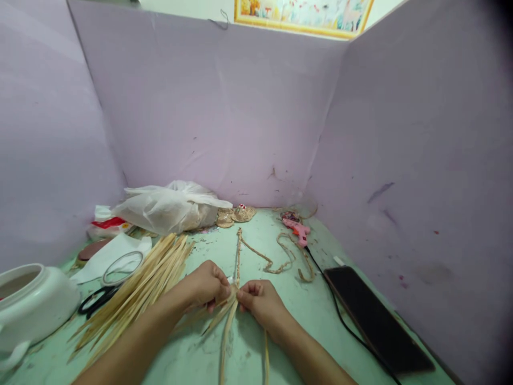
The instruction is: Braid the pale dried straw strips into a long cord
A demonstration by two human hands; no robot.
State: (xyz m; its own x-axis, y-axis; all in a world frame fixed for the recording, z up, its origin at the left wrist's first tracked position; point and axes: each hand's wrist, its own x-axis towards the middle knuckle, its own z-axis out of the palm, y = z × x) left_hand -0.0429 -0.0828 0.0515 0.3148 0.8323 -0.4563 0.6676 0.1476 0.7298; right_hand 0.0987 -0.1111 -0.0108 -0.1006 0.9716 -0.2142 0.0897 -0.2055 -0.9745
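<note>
My left hand (206, 286) and my right hand (260, 300) meet in the lower middle of the head view, both pinched on pale straw strips (226, 326) where they join a braided straw cord (256, 251). The braid runs away from my fingers over the green table (256, 224) and curls to the right. Loose strip ends trail toward me between my forearms. A bundle of straw strips (140, 289) lies just left of my left hand.
Black-handled scissors (98, 299) and a white pot (28, 305) sit at the left. A white plastic bag (168, 206) and small woven pieces (236, 215) lie at the back. A pink glue gun (297, 230) with a black cable and a dark phone (372, 315) are on the right. Purple panels wall the table.
</note>
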